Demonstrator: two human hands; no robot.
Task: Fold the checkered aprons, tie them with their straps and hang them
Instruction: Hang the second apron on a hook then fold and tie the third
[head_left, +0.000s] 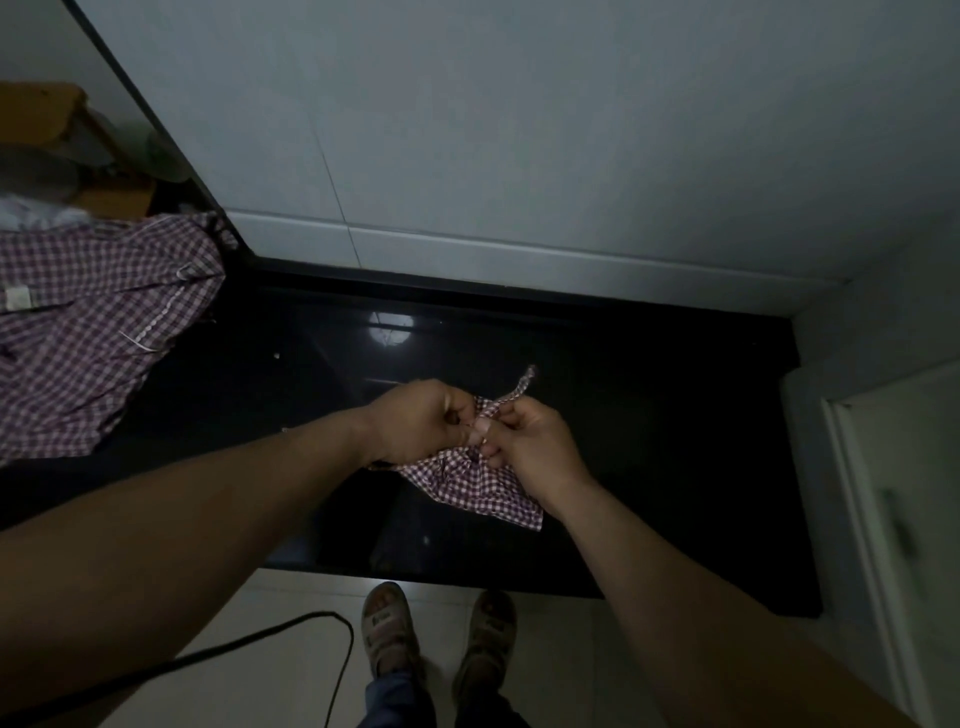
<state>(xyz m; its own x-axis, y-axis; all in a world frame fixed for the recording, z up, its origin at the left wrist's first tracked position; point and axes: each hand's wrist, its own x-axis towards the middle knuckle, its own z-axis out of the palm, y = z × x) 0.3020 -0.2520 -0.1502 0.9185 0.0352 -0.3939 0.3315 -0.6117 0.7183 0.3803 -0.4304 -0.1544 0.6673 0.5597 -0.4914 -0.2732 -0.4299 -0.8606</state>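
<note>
Your left hand (423, 421) and right hand (530, 441) meet over the folded apron (470, 486) on the black counter (649, 441), fingers of both curled, pinching its strap (514, 392) at the bundle's far edge. A second apron (88, 327) lies unfolded far left.

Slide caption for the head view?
Head view: left hand and right hand knot a strap round the folded apron on a black counter; loose apron far left.

Bare forearms (208, 499), blue trousers (397, 701) and strapped beige sandals (389, 636).
</note>
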